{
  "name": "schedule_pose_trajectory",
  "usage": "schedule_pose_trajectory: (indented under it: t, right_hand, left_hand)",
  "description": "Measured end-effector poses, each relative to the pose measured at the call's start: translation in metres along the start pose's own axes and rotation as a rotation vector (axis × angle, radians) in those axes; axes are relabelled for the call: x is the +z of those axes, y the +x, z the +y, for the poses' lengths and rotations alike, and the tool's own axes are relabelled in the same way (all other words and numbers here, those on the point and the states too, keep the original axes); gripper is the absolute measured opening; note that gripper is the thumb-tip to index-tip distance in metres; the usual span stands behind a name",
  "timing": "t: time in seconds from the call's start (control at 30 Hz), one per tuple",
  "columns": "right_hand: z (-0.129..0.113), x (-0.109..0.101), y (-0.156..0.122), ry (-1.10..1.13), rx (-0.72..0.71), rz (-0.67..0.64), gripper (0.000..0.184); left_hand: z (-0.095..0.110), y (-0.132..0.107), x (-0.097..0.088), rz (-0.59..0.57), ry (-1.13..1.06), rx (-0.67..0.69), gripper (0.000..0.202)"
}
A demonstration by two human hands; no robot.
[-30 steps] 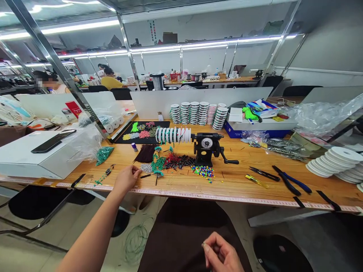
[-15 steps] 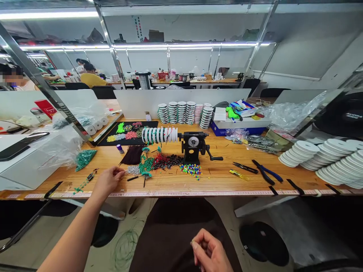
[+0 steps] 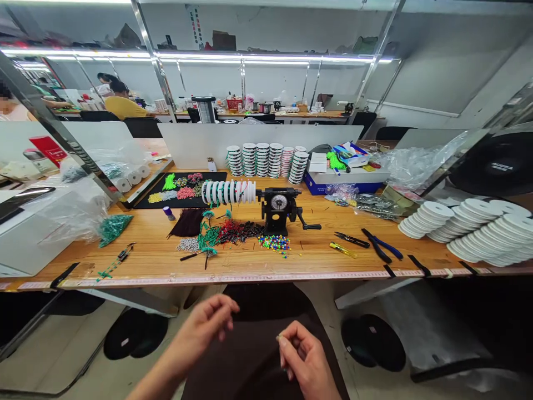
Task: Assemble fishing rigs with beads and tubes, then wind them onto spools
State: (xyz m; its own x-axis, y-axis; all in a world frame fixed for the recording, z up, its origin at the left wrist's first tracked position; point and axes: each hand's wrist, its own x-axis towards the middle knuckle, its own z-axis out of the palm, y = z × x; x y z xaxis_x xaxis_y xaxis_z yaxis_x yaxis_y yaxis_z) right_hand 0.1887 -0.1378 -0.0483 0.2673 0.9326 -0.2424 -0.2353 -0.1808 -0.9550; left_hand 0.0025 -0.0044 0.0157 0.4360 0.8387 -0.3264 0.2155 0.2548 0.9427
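Observation:
My left hand [image 3: 206, 325] hovers over my lap below the table edge, its fingers pinched together on something too small to make out. My right hand [image 3: 306, 358] is beside it, a little lower, pinching a thin pale piece between thumb and forefinger. On the wooden table [image 3: 316, 258] in front lie a small heap of silver beads [image 3: 188, 244], green tufted pieces [image 3: 208, 238], dark red and black pieces [image 3: 239, 231] and coloured beads [image 3: 275, 243].
A black hand-crank winder [image 3: 280, 208] with white spools [image 3: 229, 192] stands mid-table. Pliers [image 3: 381, 246], tweezers [image 3: 352, 239] and stacks of white spools [image 3: 466, 222] lie right. A black bead tray [image 3: 179, 189] and plastic bags [image 3: 75, 208] sit left. People work at far tables.
My left hand has left the silver beads on the table and come back to my lap, near the right hand. The view has shifted slightly to the right.

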Motion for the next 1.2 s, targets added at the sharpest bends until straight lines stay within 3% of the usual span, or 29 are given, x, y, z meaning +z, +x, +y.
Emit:
schedule_pose_trajectory:
  t: [0.07,0.17,0.27,0.37,0.43,0.5,0.6,0.83,1.2]
  right_hand:
    - [-0.001,-0.003,0.001,-0.032,0.016,-0.058,0.051]
    - [0.001,-0.008,0.000,-0.064,0.011,-0.102,0.043]
    - [0.001,-0.010,-0.003,0.034,-0.088,-0.086,0.039]
    - [-0.004,-0.007,-0.005,0.323,-0.108,-0.103,0.033]
    - [-0.011,-0.004,-0.005,0.532,-0.032,-0.125,0.028]
    - [-0.020,-0.003,-0.006,0.697,0.058,-0.112,0.025]
    - [-0.032,-0.006,-0.009,0.857,0.161,-0.045,0.024]
    - [-0.043,-0.013,-0.024,0.919,0.303,-0.081,0.027]
    - [-0.030,-0.013,-0.030,0.900,0.350,-0.206,0.029]
  left_hand:
    - [-0.016,-0.012,0.031,-0.072,-0.337,-0.189,0.036]
    - [-0.028,-0.013,0.054,0.093,-0.767,-0.378,0.004]
    - [-0.030,-0.008,0.061,0.203,-0.920,-0.412,0.018]
    - [-0.033,-0.007,0.064,0.075,-0.894,-0.415,0.005]
    - [-0.037,-0.007,0.066,-0.010,-0.829,-0.379,0.013]
    - [-0.041,-0.005,0.064,0.012,-0.692,-0.286,0.028]
    - [-0.047,0.001,0.060,0.141,-0.482,-0.140,0.037]
    - [-0.049,0.001,0.059,0.194,-0.408,-0.154,0.050]
    - [-0.045,0.000,0.061,0.211,-0.365,-0.040,0.043]
